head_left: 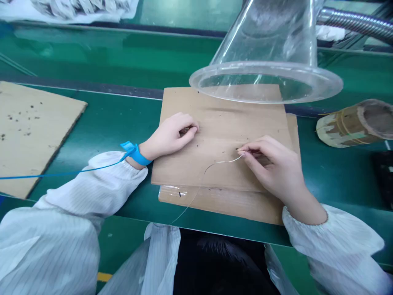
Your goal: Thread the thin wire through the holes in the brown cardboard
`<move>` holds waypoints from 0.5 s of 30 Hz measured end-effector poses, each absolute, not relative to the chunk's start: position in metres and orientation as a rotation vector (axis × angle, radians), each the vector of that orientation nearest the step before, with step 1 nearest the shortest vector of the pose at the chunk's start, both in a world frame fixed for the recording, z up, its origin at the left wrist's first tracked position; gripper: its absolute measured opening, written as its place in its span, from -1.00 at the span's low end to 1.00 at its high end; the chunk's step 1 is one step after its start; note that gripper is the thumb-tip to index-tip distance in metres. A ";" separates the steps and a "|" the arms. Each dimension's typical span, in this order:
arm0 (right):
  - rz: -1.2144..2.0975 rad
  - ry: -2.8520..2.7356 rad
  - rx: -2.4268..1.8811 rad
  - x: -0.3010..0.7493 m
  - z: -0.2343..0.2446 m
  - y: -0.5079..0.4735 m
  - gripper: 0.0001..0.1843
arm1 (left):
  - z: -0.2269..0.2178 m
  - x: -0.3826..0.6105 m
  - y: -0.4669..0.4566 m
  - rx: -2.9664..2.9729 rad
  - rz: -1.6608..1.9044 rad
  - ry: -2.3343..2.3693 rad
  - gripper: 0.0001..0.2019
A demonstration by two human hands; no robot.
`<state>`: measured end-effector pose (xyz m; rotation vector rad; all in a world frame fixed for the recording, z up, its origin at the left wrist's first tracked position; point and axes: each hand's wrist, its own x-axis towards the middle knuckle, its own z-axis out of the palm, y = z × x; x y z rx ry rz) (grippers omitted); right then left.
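My right hand pinches a thin, clear, wire-like strand between its thumb and fingertips. The strand curves down over a stack of cardboard sheets and past the bench edge. My left hand rests on the cardboard, its fingertips closed on a small brownish item, mostly hidden by the fingers. A blue anti-static wrist strap circles my left wrist, and its blue cord runs off to the left. Both sleeves are white striped cleanroom cloth.
A clear plastic funnel-shaped hood hangs over the far cardboard edge, joined to a ribbed metal hose. A spotted cardboard sheet lies left on the green bench. A bound cardboard tube lies right.
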<state>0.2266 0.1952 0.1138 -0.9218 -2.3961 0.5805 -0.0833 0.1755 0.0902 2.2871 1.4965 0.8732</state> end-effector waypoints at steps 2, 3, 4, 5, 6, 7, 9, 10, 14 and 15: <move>0.538 -2.419 -0.910 0.226 0.114 0.196 -0.94 | 0.090 -0.082 0.174 2.293 0.880 1.487 -0.82; 0.524 -2.435 -0.892 0.226 0.113 0.197 -0.94 | 0.090 -0.082 0.173 2.301 0.892 1.474 -0.82; 0.512 -2.436 -0.877 0.226 0.112 0.198 -0.95 | 0.090 -0.083 0.172 2.305 0.915 1.459 -0.82; 0.500 -2.421 -0.868 0.226 0.112 0.199 -0.96 | 0.091 -0.085 0.172 2.309 0.950 1.448 -0.81; 0.485 -2.402 -0.860 0.227 0.111 0.200 -0.97 | 0.091 -0.089 0.173 2.324 0.992 1.441 -0.81; 0.473 -2.393 -0.853 0.229 0.110 0.201 -0.98 | 0.091 -0.094 0.175 2.352 1.033 1.445 -0.80; 0.463 -2.425 -0.844 0.231 0.109 0.204 -0.98 | 0.089 -0.111 0.184 2.421 1.099 1.526 -0.81; 0.461 -2.456 -0.842 0.231 0.110 0.205 -0.98 | 0.087 -0.120 0.190 2.429 1.121 1.611 -0.82; 0.439 -2.549 -0.848 0.221 0.124 0.212 -0.97 | 0.069 -0.151 0.214 2.087 1.199 1.988 -0.77; 0.444 -2.567 -0.845 0.215 0.130 0.213 -0.96 | 0.064 -0.155 0.218 2.042 1.169 2.015 -0.73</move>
